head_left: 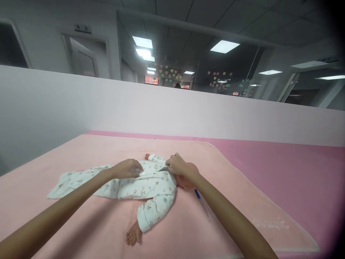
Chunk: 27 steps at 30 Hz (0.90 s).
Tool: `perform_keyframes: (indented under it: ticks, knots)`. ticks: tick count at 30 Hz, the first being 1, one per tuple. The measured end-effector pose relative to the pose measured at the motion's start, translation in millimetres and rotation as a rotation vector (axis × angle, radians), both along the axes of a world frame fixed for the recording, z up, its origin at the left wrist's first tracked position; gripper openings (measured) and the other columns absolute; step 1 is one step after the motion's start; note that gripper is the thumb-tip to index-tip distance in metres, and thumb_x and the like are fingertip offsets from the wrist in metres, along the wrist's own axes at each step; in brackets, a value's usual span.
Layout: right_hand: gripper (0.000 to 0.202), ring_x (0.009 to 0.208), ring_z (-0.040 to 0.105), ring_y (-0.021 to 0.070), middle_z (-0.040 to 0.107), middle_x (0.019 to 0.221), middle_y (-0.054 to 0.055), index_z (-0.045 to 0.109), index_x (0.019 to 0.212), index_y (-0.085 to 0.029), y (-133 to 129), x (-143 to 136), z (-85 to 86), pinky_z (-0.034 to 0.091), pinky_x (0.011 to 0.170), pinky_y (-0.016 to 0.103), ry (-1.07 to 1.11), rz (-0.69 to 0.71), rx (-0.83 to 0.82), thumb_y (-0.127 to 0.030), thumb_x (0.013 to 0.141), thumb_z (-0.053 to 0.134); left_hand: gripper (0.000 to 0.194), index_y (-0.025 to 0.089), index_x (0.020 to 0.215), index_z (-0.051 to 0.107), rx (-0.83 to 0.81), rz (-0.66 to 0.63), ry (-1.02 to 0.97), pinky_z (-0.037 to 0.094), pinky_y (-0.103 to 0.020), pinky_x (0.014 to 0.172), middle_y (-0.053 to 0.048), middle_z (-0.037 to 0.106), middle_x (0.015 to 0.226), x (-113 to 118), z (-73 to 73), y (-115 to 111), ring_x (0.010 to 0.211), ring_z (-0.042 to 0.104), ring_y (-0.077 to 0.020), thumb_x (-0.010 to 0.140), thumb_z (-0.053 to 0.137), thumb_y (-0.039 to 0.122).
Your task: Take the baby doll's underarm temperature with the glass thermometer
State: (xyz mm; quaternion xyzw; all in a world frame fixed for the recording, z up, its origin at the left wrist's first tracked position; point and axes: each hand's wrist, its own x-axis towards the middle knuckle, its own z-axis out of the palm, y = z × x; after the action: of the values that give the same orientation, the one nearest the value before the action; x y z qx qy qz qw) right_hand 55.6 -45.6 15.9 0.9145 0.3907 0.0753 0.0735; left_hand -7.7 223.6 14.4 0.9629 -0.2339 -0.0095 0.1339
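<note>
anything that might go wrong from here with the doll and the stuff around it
The garment gapes at the front by the right hand, so a pull there might bunch the cloth or leave its edges uneven. That hand is also right by the doll's head, so a bump could shift it. A slim, blue-ended stick lies beside the right forearm and may get knocked.
</note>
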Motion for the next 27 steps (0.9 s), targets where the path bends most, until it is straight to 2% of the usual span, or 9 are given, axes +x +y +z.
perform_keyframes:
  ticks: [5, 8, 10, 12, 15, 20, 22, 24, 27]
  knots:
    - [0.025, 0.074, 0.053, 0.0137, 0.065, 0.079, 0.005, 0.064, 0.084, -0.017, 7, 26, 1.5, 0.030, 0.074, 0.025, 0.113, -0.119, 0.183, -0.018, 0.083, 0.039, 0.051, 0.022, 0.118, 0.050, -0.052, 0.081, -0.117, 0.042, -0.028, 0.080, -0.006, 0.058, 0.113, 14, -4.0, -41, 0.099, 0.055, -0.0212, 0.077, 0.045, 0.051]
    - [0.024, 0.071, 0.053, 0.0128, 0.065, 0.078, 0.004, 0.064, 0.085, -0.017, 11, 41, 1.8, 0.032, 0.066, 0.023, 0.202, -0.195, 0.247, -0.020, 0.081, 0.041, 0.043, 0.021, 0.117, 0.051, 0.020, 0.180, -0.147, 0.043, -0.029, 0.072, -0.009, 0.060, 0.105, 33, -6.2, -66, 0.091, 0.058, -0.0230, 0.078, 0.045, 0.038]
    - [0.023, 0.071, 0.053, 0.0124, 0.065, 0.079, 0.003, 0.065, 0.086, -0.017, 11, 48, 3.2, 0.032, 0.063, 0.022, 0.260, -0.232, 0.277, -0.021, 0.081, 0.043, 0.036, 0.021, 0.111, 0.056, 0.036, 0.212, -0.142, 0.042, -0.029, 0.071, -0.009, 0.062, 0.101, 48, -6.5, -72, 0.091, 0.058, -0.0235, 0.079, 0.042, 0.029]
    - [0.021, 0.071, 0.053, 0.0120, 0.064, 0.077, 0.002, 0.065, 0.083, -0.017, 8, 54, 5.2, 0.033, 0.061, 0.021, 0.315, -0.257, 0.294, -0.021, 0.080, 0.044, 0.033, 0.021, 0.105, 0.059, 0.019, 0.206, -0.113, 0.042, -0.028, 0.069, -0.009, 0.064, 0.099, 61, -5.1, -68, 0.090, 0.058, -0.0230, 0.079, 0.041, 0.029]
    - [0.018, 0.068, 0.054, 0.0108, 0.063, 0.072, 0.001, 0.065, 0.079, -0.014, 5, 61, 7.1, 0.036, 0.059, 0.020, 0.399, -0.270, 0.305, -0.020, 0.079, 0.047, 0.031, 0.019, 0.092, 0.063, -0.009, 0.171, -0.059, 0.041, -0.025, 0.063, -0.008, 0.065, 0.091, 76, -1.4, -50, 0.081, 0.060, -0.0206, 0.080, 0.042, 0.038]
    - [0.014, 0.069, 0.057, 0.0118, 0.064, 0.076, 0.002, 0.063, 0.078, -0.013, 11, 73, 5.8, 0.043, 0.065, 0.026, 0.471, -0.343, 0.302, -0.025, 0.078, 0.056, 0.041, 0.019, 0.074, 0.063, -0.065, 0.085, -0.015, 0.037, -0.023, 0.058, -0.003, 0.063, 0.071, 95, 2.5, -28, 0.065, 0.056, -0.0167, 0.079, 0.040, 0.052]
    - [0.014, 0.078, 0.059, 0.0160, 0.066, 0.083, 0.004, 0.064, 0.083, -0.014, 11, 74, 8.0, 0.041, 0.072, 0.030, 0.419, -0.403, 0.324, -0.023, 0.075, 0.057, 0.042, 0.020, 0.073, 0.064, -0.083, 0.033, 0.011, 0.037, -0.023, 0.059, -0.002, 0.063, 0.070, 101, 4.1, -26, 0.065, 0.055, -0.0161, 0.079, 0.041, 0.054]
    - [0.023, 0.091, 0.057, 0.0200, 0.065, 0.095, 0.007, 0.063, 0.096, -0.018, 3, 67, 13.3, 0.037, 0.081, 0.035, 0.323, -0.447, 0.372, -0.025, 0.075, 0.055, 0.041, 0.020, 0.074, 0.065, -0.112, 0.010, 0.046, 0.038, -0.023, 0.061, -0.002, 0.065, 0.073, 106, 6.8, -25, 0.067, 0.056, -0.0162, 0.079, 0.040, 0.054]
    - [0.031, 0.104, 0.051, 0.0199, 0.061, 0.108, 0.007, 0.057, 0.108, -0.021, -31, 36, 19.6, 0.027, 0.091, 0.039, 0.149, -0.488, 0.474, -0.031, 0.085, 0.039, 0.039, 0.022, 0.082, 0.067, -0.170, 0.014, 0.064, 0.039, -0.023, 0.064, -0.002, 0.067, 0.086, 109, 12.5, -26, 0.075, 0.058, -0.0169, 0.080, 0.041, 0.051]
